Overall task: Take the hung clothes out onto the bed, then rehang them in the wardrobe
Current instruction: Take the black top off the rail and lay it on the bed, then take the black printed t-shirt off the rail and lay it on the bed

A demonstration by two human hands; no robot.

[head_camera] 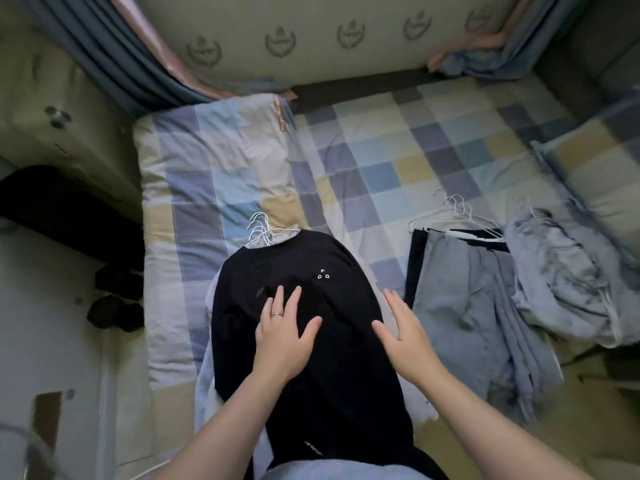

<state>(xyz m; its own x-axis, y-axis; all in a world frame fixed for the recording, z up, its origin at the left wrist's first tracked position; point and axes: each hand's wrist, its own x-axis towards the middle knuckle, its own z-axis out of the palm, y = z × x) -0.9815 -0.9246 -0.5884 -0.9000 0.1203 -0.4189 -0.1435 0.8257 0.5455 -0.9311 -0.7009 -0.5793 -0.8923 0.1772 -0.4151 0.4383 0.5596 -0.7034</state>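
Left hand [282, 336] flat on shirt [311, 265]; right hand [403, 336] alongside.

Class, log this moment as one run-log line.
left hand flat on black top | right hand open at its edge | blue garments on hangers beside | all on bed

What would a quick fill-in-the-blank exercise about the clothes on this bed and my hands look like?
1. The shirt on top of the stack under the hands is ____ in colour.
2. The left hand and the right hand are both open over it; the ring is on the ____ one.
3. The wire hangers at its neck are ____.
4. The grey-blue garments lie on the checked bedspread to the person's ____ of it.
Missing words: black; left; white; right.
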